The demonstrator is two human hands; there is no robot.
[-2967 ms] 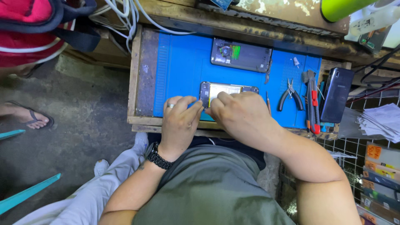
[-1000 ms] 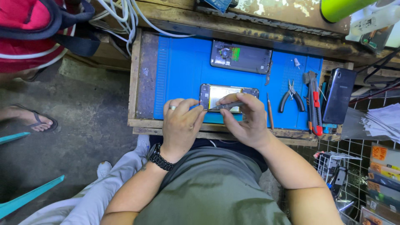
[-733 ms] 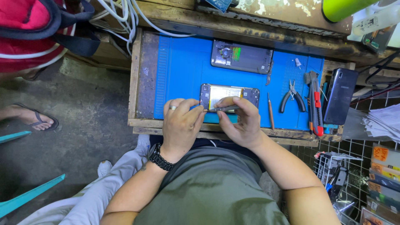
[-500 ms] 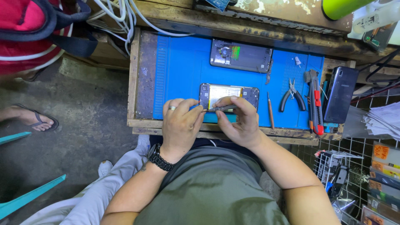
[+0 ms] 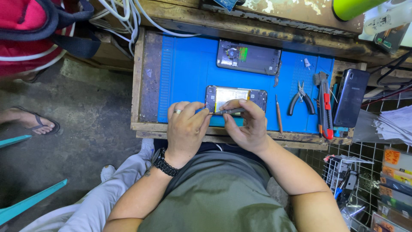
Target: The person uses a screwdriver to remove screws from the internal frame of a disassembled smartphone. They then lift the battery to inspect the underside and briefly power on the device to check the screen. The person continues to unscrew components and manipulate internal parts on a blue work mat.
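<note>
Blue silicone mat (image 5: 189, 68) over a worn wooden desk (image 5: 141, 77), and at its near edge an opened smartphone (image 5: 236, 98), back cover off, pale battery and dark boards exposed, lying flat and lengthwise. Left hand (image 5: 184, 129), with a ring (image 5: 177, 111) on one finger and a black wristwatch (image 5: 163, 162) at the wrist, curled narrow against the phone's lower left corner, thumb and forefinger pinching there to steady it. Right hand (image 5: 244, 126) closed around a slim metal tool (image 5: 229, 111), held nearly level along the phone's near edge, tip aimed left toward the other hand's fingertips; exact contact point hidden by the fingers. Looks like fine work at the lower left of the open phone, well under way rather than starting. Calls next for a firm hold on the frame and a small, controlled motion of the tip, no prying force near the battery. Farther back on the mat, a second opened phone (image 5: 248, 56); to the right, a thin probe (image 5: 278, 114), small pliers (image 5: 300, 99), a red utility knife (image 5: 325, 107) and a dark intact phone (image 5: 349, 96), all well apart from both hands.
</note>
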